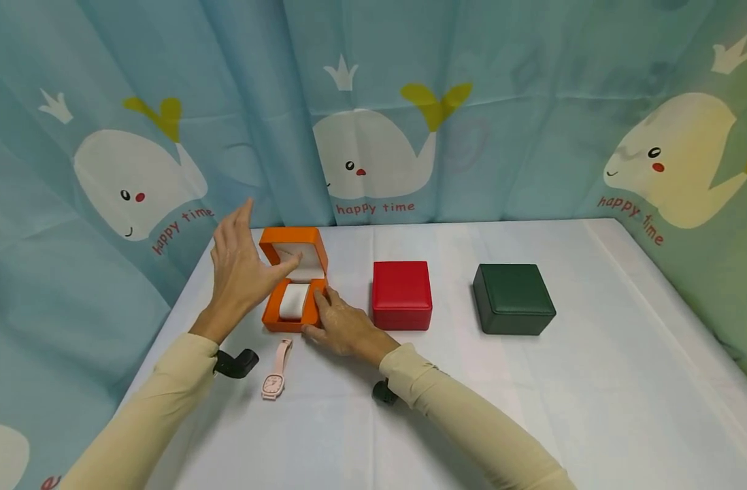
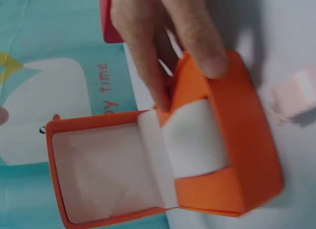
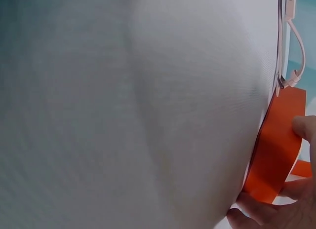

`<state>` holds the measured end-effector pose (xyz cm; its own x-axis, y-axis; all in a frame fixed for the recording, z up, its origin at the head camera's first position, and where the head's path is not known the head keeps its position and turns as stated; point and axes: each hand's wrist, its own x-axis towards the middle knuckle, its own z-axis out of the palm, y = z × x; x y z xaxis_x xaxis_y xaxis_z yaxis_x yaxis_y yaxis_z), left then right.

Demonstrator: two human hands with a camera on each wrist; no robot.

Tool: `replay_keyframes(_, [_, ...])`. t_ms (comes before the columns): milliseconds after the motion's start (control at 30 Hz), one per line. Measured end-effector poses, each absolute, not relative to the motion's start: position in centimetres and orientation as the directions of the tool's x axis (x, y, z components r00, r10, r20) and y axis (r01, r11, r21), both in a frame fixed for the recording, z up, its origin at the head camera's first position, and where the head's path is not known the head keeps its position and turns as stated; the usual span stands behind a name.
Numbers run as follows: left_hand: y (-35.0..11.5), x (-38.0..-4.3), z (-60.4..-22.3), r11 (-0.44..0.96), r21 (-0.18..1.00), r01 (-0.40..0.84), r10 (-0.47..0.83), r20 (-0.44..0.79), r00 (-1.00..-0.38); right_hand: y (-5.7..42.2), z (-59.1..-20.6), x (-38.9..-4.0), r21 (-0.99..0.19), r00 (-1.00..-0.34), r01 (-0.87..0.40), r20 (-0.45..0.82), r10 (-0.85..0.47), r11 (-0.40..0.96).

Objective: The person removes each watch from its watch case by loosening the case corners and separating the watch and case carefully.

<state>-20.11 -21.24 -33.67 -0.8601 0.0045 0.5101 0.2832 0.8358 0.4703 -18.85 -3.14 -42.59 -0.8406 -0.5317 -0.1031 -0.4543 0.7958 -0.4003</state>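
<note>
Right hand [image 1: 347, 329] grips the open orange box [image 1: 283, 327], seemingly steadying it; left hand [image 1: 237, 272] is spread wide, lid [image 1: 290, 235] beyond its thumb, contact unclear; the next move calls for steadiness.

- I'm seeing the left hand [image 1: 240, 269] hovering, fingers pointing up and away, thumb jutting sideways.
- The right hand [image 1: 344, 328] is gripping, thumb and fingers spread apart.
- Left forearm [image 1: 156, 398] and right forearm [image 1: 471, 418] are slanting inward.
</note>
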Motion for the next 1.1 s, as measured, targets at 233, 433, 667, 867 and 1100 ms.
replay_keyframes(233, [-19.6,-22.0,-32.3,0.849,0.515,0.122,-0.081,0.353,-0.932,-3.2,-42.7,-19.1,-0.415,-0.841,-0.458,-0.084,-0.535,0.786])
replay_keyframes(433, [-18.2,-23.4,-32.4,0.839,0.545,0.010,-0.128,0.214,-0.968,-3.3,-42.8,-19.3,-0.406,-0.844,-0.459,-0.076,-0.530,0.790])
replay_keyframes(667, [-17.3,-24.6,-32.2,0.871,0.491,0.017,-0.064,0.146,-0.987,-3.3,-42.8,-19.1,-0.411,-0.846,-0.451,-0.086,-0.527,0.792])
replay_keyframes(867, [-17.4,-25.3,-31.8,0.924,0.382,-0.027,-0.016,-0.032,-0.999,-3.4,-42.7,-19.1,-0.398,-0.846,-0.455,-0.087,-0.526,0.797])
replay_keyframes(1100, [-17.9,-24.9,-31.2,0.953,0.302,-0.006,0.030,-0.113,-0.993,-3.5,-42.8,-19.1,-0.409,-0.847,-0.446,-0.095,-0.523,0.796])
